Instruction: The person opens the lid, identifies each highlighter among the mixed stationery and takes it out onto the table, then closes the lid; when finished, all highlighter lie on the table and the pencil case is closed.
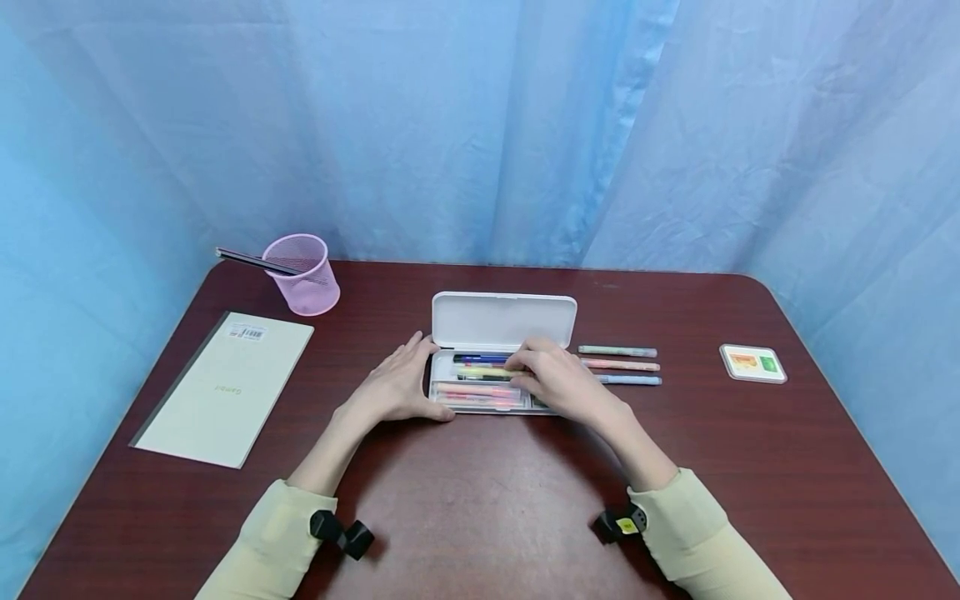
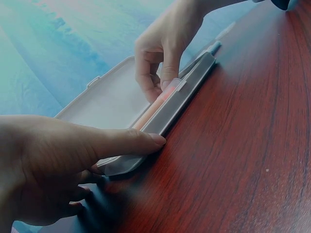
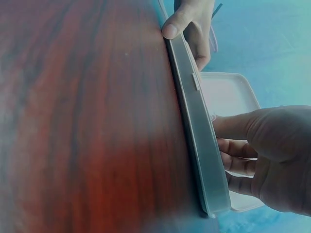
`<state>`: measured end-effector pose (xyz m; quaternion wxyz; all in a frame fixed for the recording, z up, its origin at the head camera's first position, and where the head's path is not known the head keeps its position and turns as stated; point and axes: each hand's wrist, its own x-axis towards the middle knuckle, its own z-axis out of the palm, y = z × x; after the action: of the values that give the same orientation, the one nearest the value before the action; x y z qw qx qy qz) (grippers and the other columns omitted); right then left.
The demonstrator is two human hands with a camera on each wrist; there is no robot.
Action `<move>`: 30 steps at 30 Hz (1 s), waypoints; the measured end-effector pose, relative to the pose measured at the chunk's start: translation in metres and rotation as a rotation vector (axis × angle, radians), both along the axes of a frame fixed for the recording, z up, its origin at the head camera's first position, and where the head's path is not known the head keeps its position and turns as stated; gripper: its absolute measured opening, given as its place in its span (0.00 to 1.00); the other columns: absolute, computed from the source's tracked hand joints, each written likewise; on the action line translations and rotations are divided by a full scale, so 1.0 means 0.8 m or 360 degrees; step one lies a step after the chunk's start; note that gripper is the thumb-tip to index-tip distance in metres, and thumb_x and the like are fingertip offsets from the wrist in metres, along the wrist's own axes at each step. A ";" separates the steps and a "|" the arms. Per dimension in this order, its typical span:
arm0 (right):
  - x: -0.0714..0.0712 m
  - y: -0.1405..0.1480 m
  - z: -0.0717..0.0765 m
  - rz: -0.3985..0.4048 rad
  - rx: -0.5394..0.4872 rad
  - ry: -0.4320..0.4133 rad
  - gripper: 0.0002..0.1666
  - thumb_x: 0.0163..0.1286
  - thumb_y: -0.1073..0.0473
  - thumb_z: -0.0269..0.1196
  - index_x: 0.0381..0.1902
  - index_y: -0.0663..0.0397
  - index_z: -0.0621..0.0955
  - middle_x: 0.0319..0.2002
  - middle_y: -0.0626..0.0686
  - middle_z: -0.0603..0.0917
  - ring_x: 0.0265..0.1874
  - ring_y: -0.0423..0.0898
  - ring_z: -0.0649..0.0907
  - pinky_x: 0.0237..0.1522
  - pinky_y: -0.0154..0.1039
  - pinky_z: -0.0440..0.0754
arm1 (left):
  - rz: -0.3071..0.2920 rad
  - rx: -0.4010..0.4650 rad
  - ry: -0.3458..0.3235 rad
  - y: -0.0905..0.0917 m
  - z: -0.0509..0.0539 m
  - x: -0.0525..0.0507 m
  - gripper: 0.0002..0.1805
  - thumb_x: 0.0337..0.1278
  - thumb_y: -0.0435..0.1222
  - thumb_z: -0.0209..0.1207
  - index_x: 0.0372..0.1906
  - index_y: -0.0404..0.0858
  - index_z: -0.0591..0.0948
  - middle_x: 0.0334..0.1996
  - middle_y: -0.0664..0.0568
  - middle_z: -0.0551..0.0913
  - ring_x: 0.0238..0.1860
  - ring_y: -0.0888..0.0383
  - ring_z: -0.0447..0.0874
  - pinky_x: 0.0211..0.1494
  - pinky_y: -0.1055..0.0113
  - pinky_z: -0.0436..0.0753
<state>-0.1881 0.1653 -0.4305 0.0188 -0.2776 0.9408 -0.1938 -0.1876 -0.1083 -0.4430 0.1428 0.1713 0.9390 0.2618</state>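
Note:
A white pencil case [image 1: 504, 321] lies on the table with its lid raised toward the back. Several pens rest inside, among them pink pens [image 1: 478, 392] in the front compartment and a dark blue pen [image 1: 480, 358] near the hinge. My left hand [image 1: 395, 385] grips the left end of the case, thumb along its front edge and the other fingers round the far side. Over the right half of the case, my right hand [image 1: 561, 379] reaches in, its thumb and fingers pinching the end of a yellow pen [image 1: 487, 371]. Those fingertips are partly hidden behind the case wall in the right wrist view.
Right of the case lie a green pen [image 1: 617, 352], a pink pen [image 1: 622, 365] and a blue pen [image 1: 630, 380]. Farther right is a small flat white case [image 1: 753, 364]. On the left are a notebook [image 1: 225, 392] and a pink mesh cup [image 1: 311, 287] holding dark sticks.

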 end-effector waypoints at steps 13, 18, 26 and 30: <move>0.001 -0.001 -0.003 -0.0022 -0.0008 0.0031 0.06 0.70 0.57 0.69 0.44 0.49 0.86 0.41 0.47 0.82 0.43 0.44 0.80 0.40 0.42 0.82 | -0.0003 0.0019 0.0004 -0.001 -0.001 0.000 0.56 0.36 0.53 0.80 0.73 0.38 0.65 0.79 0.38 0.61 0.84 0.41 0.51 0.85 0.44 0.58; 0.001 -0.001 -0.002 -0.0006 -0.0017 0.0035 0.06 0.70 0.58 0.69 0.44 0.49 0.87 0.40 0.47 0.83 0.42 0.44 0.80 0.40 0.42 0.81 | -0.0001 0.0011 0.0005 -0.001 0.000 0.000 0.56 0.36 0.53 0.80 0.73 0.38 0.66 0.79 0.37 0.60 0.83 0.40 0.52 0.84 0.43 0.59; 0.001 -0.001 -0.003 -0.0014 -0.0018 0.0033 0.06 0.70 0.58 0.69 0.43 0.49 0.87 0.41 0.47 0.83 0.43 0.44 0.81 0.41 0.43 0.82 | 0.0003 0.0014 0.0000 -0.001 0.001 0.001 0.56 0.36 0.53 0.80 0.73 0.39 0.65 0.80 0.37 0.59 0.83 0.39 0.52 0.84 0.43 0.59; 0.001 -0.001 -0.001 -0.0021 -0.0034 0.0014 0.06 0.70 0.58 0.69 0.43 0.49 0.86 0.40 0.46 0.83 0.42 0.43 0.81 0.41 0.43 0.82 | 0.0013 0.0022 -0.0005 -0.001 0.000 0.001 0.57 0.36 0.53 0.80 0.73 0.39 0.65 0.80 0.36 0.58 0.83 0.38 0.53 0.83 0.41 0.60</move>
<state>-0.1875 0.1649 -0.4316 0.0106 -0.2725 0.9405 -0.2026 -0.1868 -0.1090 -0.4430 0.1419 0.1680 0.9377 0.2690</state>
